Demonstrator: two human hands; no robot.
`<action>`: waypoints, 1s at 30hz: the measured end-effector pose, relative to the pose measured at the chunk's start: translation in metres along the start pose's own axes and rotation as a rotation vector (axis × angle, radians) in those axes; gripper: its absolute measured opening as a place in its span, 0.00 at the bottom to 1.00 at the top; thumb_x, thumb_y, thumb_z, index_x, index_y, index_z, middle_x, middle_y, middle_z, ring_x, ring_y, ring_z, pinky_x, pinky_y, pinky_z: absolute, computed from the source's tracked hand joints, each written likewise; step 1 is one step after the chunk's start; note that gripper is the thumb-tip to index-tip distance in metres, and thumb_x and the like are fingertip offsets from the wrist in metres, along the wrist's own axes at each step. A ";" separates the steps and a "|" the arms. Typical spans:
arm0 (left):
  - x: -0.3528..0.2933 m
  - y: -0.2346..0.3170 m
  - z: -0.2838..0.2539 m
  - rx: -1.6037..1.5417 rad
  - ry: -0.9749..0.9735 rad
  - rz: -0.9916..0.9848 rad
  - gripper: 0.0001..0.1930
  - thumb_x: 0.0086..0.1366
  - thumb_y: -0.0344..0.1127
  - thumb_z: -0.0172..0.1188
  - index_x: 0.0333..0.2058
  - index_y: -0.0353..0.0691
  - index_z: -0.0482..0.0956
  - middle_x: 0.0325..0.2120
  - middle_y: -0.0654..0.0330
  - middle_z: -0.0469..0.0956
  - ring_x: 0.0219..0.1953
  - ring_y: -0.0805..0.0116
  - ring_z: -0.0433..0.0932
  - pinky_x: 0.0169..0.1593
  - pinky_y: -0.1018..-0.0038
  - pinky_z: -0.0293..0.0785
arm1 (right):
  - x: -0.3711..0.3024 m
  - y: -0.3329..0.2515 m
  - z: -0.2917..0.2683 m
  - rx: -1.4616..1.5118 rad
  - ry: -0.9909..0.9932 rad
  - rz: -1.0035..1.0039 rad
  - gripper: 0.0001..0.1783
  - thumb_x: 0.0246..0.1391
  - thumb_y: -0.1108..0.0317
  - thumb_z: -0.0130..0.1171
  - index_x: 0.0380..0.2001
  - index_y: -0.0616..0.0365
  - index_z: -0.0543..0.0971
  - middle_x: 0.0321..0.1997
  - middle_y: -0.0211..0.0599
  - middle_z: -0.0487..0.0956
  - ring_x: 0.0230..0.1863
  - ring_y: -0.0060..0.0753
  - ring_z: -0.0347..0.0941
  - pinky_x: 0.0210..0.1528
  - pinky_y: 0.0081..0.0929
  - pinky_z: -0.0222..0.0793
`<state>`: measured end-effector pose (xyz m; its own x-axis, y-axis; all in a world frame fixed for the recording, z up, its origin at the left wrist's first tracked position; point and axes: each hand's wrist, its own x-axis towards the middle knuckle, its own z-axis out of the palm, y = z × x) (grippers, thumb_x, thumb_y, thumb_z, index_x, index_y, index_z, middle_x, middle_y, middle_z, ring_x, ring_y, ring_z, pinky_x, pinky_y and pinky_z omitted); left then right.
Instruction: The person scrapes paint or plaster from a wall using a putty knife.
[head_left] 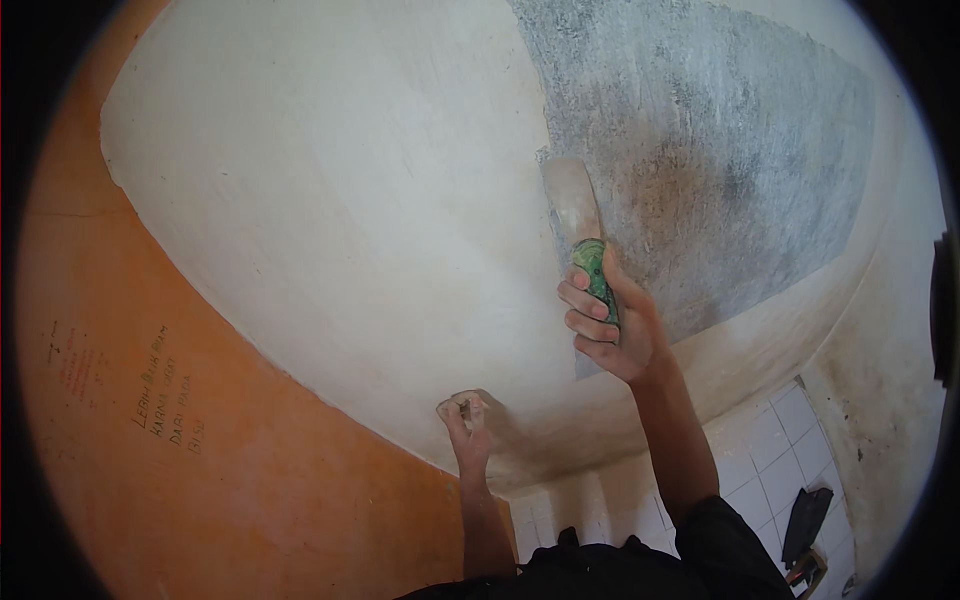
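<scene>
My right hand (615,320) is wrapped round the green handle of a putty knife (573,200). Its broad, dull blade points up and lies at the border between the pale coating and a bare grey patch (740,190) on the wall (360,200). Lower and to the left, my left hand (467,425) is raised close to the pale wall with its fingers curled in. Whether anything is inside those fingers is hidden, and I cannot tell if they touch the wall.
An orange wall (250,470) with handwriting meets the pale wall along a corner on the left. White tiles (780,440) cover the floor at lower right, where a dark flat object (806,525) lies. A stained pale wall (890,400) stands on the right.
</scene>
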<state>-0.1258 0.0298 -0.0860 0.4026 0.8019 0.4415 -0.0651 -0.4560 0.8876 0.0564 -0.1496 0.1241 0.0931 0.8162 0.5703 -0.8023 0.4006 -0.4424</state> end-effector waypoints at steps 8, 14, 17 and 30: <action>-0.001 0.007 0.001 0.046 0.007 0.025 0.09 0.71 0.38 0.53 0.43 0.38 0.73 0.41 0.60 0.64 0.44 0.70 0.66 0.51 0.72 0.64 | 0.014 0.003 0.021 -0.015 0.208 -0.034 0.27 0.67 0.40 0.36 0.38 0.55 0.67 0.25 0.22 0.60 0.22 0.14 0.56 0.13 0.11 0.50; -0.005 0.000 0.005 0.037 0.027 0.031 0.10 0.70 0.39 0.54 0.43 0.40 0.73 0.40 0.59 0.65 0.44 0.66 0.67 0.50 0.71 0.65 | 0.008 -0.001 0.017 -0.066 0.220 0.013 0.26 0.67 0.39 0.35 0.34 0.51 0.66 0.20 0.18 0.58 0.15 0.13 0.52 0.11 0.11 0.46; -0.005 0.002 0.009 0.024 0.038 0.009 0.09 0.70 0.38 0.55 0.42 0.40 0.73 0.40 0.59 0.65 0.44 0.66 0.67 0.50 0.71 0.66 | 0.006 -0.002 0.025 -0.131 0.266 0.040 0.26 0.66 0.38 0.35 0.32 0.50 0.66 0.17 0.16 0.55 0.12 0.11 0.47 0.11 0.11 0.43; -0.008 0.003 0.015 0.017 0.091 -0.023 0.09 0.71 0.38 0.53 0.42 0.39 0.73 0.41 0.60 0.63 0.43 0.69 0.66 0.50 0.72 0.65 | 0.032 -0.021 0.070 -0.273 0.465 0.002 0.27 0.65 0.36 0.38 0.31 0.48 0.67 0.16 0.15 0.54 0.13 0.10 0.45 0.12 0.11 0.39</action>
<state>-0.1150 0.0163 -0.0889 0.3189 0.8439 0.4315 -0.0412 -0.4425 0.8958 0.0355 -0.1614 0.1997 0.3928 0.8903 0.2304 -0.6259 0.4424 -0.6423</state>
